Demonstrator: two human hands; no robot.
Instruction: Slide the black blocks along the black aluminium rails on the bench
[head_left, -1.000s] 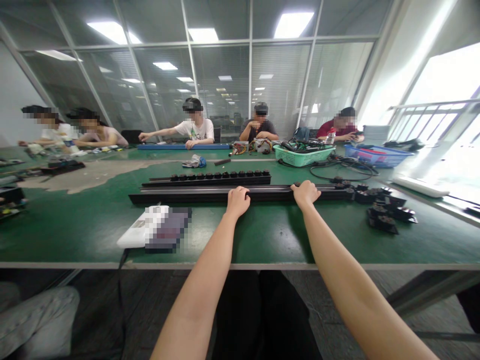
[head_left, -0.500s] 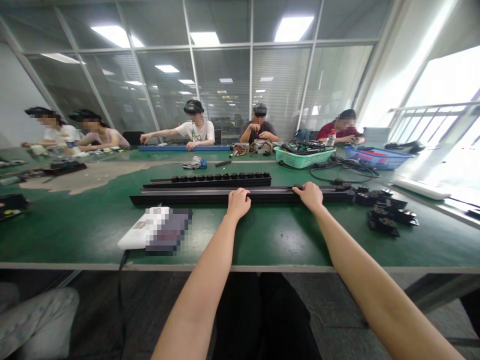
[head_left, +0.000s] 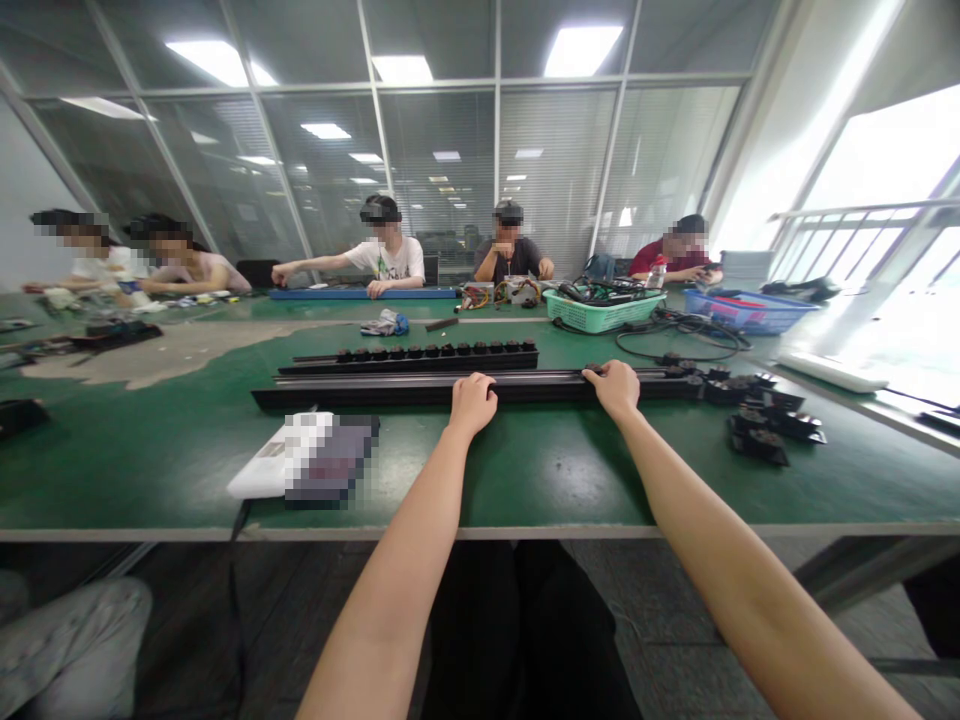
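Rail: long black aluminium rail (head_left: 390, 393), flat on the green workbench (head_left: 135, 470), mid-bench, directly ahead of both hands.
Long axis: side to side across the view, close to parallel with the bench's front edge, running out past both hands.
Left hand (head_left: 472, 405): on top of the rail, about midway along it.
Left fingers (head_left: 471, 382): curled down over the rail's upper face, closed rather than spread.
Right hand (head_left: 615, 390): on the same rail, well to the right of the left hand.
Right fingers (head_left: 600, 370): bent over the rail's far side, also closed.
Grip: firm hold or light rest, impossible to tell from this height; thumbs hidden behind the hands.
Nearer hand: right hand nearer the rail's right end, left hand nearer its left end by only a little less than the full half-length.
Just beyond: second black rail (head_left: 409, 358) with a row of round black knobs, parallel to the first and just behind it.
Right of the rail: loose black fittings (head_left: 757, 443) in a small cluster on the bench.
Left of the hands, nearer the edge: white device (head_left: 255, 480) under a pixelated patch.
Far side: green plastic basket (head_left: 604, 312) of cables, blue crate (head_left: 750, 310), co-worker in a white T-shirt (head_left: 386, 258) with both hands on a blue bar (head_left: 360, 294).
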